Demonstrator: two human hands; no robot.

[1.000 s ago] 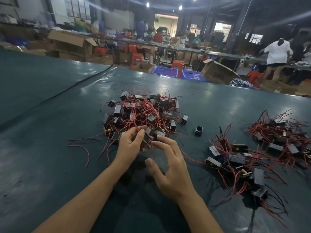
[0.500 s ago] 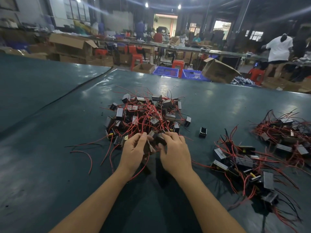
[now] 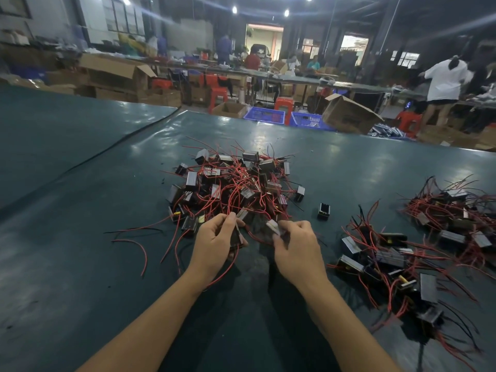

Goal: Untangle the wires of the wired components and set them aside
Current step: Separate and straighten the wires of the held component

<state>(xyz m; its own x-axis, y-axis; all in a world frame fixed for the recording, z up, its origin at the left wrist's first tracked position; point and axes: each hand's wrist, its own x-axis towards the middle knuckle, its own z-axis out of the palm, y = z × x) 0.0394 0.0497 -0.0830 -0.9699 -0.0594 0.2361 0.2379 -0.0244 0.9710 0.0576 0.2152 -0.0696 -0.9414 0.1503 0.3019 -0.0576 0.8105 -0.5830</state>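
Gripping one component (image 3: pixel 239 236) each — left hand (image 3: pixel 214 244), right hand (image 3: pixel 296 249)

Beyond my green table (image 3: pixel 80 157) sit cardboard boxes (image 3: pixel 115 73), blue crates (image 3: pixel 264 115), red stools (image 3: pixel 217 96); ceiling lamps (image 3: pixel 234 9) glow. A bright doorway (image 3: pixel 264 38) stands behind.

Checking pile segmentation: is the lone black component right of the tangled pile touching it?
Apart. Head view shows bare table between the lone black component and the tangled pile.

left grip (image 3: pixel 214 244) pinching, right grip (image 3: pixel 296 249) pinching
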